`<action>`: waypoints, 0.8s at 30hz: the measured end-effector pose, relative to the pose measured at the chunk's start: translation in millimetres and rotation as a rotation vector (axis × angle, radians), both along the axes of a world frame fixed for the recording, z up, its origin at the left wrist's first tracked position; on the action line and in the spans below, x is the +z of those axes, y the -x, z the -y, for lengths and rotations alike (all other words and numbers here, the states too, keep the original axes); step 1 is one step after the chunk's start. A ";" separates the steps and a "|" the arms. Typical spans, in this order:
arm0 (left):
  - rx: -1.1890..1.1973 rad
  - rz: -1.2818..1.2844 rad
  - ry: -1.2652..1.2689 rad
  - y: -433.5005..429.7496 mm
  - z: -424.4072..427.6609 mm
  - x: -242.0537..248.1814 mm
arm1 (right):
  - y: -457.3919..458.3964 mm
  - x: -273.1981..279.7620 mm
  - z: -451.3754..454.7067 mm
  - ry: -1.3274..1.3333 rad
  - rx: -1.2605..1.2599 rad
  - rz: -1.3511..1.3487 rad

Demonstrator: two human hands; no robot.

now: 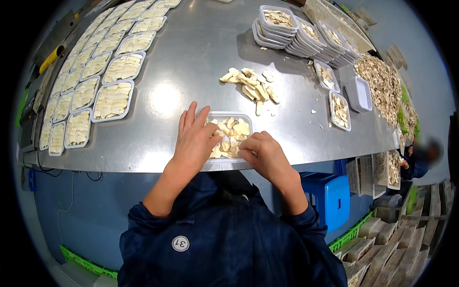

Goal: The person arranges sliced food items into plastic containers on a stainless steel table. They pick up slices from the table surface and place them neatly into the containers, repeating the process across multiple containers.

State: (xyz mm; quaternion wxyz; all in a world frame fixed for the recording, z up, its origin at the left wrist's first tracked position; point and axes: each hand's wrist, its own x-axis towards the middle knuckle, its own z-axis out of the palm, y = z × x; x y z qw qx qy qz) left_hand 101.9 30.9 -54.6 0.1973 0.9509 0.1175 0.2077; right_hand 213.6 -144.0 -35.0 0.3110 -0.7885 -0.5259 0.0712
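Observation:
At the table's near edge lies a clear plastic tray [247, 117] holding loose pale slices [229, 130], which look like dried mushroom. My left hand [193, 138] covers the tray's left end, fingers spread and pointing away from me, thumb over the slices. At the right end, my right hand [265, 152] has its fingers bent down among the slices; whether it pinches one is hidden. Beyond the tray, a small heap of longer slices [252, 86] sits directly on the metal table [186, 61].
Rows of trays with neatly laid slices [113, 100] fill the left side. Stacked filled trays [276, 28], nested empty trays [359, 94] and a big slice pile [382, 86] stand right. A blue stool [337, 202] is below; a person [416, 161] works at far right.

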 end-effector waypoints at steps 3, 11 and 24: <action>-0.020 -0.005 -0.005 -0.8 -0.4 -1.7 | -6.2 -2.2 2.6 -0.043 -0.010 -0.048; -0.062 0.009 -0.035 -4.7 1.5 -1.7 | -15.1 1.6 -3.9 0.106 0.091 0.126; -0.112 0.032 -0.197 -7.5 -1.3 0.8 | -20.8 6.5 -11.3 0.186 0.122 0.134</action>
